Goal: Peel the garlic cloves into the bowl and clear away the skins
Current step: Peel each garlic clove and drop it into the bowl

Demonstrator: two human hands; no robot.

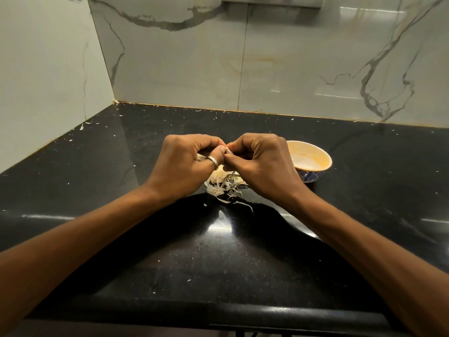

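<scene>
Skins [224,184] heap mid-worktop [121,239], bowl [309,159] just right of them; walls [291,64] close the left and back.

Two hands: left hand [184,164], right hand [263,164]. One ring [213,163], on the left hand. One garlic clove [227,150] in sight, pinched between the fingertips of both hands, mostly hidden. One bowl [324,155]. One pile of garlic skins [224,184], on the counter [116,195] below the hands. Loose skin flecks [189,280] scattered over the counter: too many and too small to count.
</scene>
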